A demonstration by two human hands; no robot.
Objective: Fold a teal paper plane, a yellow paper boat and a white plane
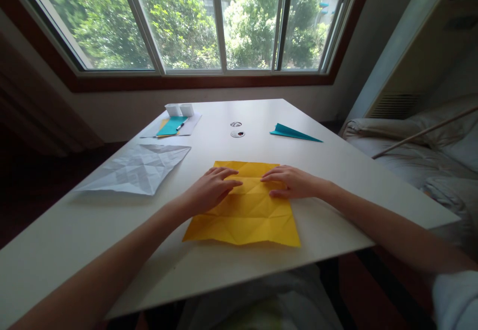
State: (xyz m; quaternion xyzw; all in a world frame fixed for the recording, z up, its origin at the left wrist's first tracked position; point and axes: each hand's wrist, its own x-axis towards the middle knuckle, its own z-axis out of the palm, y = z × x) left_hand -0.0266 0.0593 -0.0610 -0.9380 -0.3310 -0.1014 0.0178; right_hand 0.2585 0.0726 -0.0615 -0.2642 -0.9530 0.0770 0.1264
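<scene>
A creased yellow paper sheet lies flat on the white table in front of me. My left hand rests palm down on the sheet's left upper part, fingers spread and pointing right. My right hand presses flat on the sheet's right upper part, fingers pointing left. The fingertips of both hands nearly meet over the middle of the sheet. Neither hand grips anything.
A creased white paper sheet lies to the left. Farther back are a teal sheet with a pen on white paper, two small white boxes, two small round objects, and a folded teal paper. A bed stands right.
</scene>
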